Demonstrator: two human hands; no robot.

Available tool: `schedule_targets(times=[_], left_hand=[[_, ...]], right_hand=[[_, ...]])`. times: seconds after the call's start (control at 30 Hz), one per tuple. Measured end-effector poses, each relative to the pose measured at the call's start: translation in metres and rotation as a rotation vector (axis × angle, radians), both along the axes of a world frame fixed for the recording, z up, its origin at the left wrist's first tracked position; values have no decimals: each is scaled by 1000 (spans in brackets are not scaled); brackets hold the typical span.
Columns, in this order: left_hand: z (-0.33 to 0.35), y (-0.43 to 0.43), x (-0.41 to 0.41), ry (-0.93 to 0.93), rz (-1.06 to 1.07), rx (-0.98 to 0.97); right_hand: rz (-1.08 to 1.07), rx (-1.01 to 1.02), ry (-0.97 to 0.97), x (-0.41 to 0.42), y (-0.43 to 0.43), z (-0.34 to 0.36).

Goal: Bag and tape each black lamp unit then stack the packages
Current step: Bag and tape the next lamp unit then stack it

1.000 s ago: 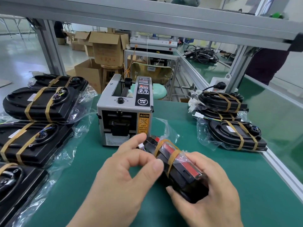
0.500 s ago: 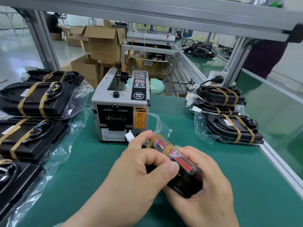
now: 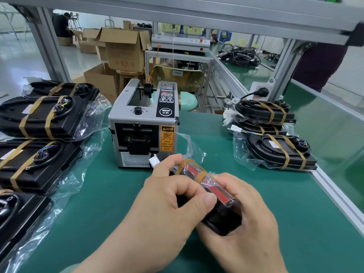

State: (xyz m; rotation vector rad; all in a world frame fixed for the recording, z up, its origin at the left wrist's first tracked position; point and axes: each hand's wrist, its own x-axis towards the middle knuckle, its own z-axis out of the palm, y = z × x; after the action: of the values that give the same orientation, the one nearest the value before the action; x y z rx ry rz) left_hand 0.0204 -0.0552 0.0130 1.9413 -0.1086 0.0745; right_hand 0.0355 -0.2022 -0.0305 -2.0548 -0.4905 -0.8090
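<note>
Both my hands hold a black lamp unit with a red strip, wrapped in a clear bag and two bands of tan tape, held on edge above the green mat. My left hand grips its left side, thumb pressed on top. My right hand cups it from the right and below. A white connector sticks out past my left fingers. Bagged, taped lamp units lie stacked at the right and in rows at the left.
A grey tape dispenser stands on the green mat just behind my hands. An aluminium frame rail bounds the mat's right edge. A power plug sits on the right post. Cardboard boxes stand beyond the bench.
My left thumb has closed down onto the lamp unit's top and my fingers have curled tighter. The unit has stayed in both hands, turned slightly more on edge.
</note>
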Motion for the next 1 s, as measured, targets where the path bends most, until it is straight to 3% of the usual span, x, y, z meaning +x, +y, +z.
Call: schedule_targets(times=[0.33, 0.63, 0.77, 0.9, 1.0], left_hand=[[-6, -3, -1, -18, 120, 1], [-16, 5, 17, 69, 163, -292], [-12, 3, 13, 53, 150, -262], [-14, -5, 8, 37, 162, -74], [-18, -3, 15, 46, 198, -152]], right_hand=[[15, -6, -16, 2, -2, -4], [63, -45, -3, 5, -6, -4], [49, -15, 21, 3, -6, -3], [38, -8, 16, 3, -5, -1], [30, -54, -14, 6, -6, -1]])
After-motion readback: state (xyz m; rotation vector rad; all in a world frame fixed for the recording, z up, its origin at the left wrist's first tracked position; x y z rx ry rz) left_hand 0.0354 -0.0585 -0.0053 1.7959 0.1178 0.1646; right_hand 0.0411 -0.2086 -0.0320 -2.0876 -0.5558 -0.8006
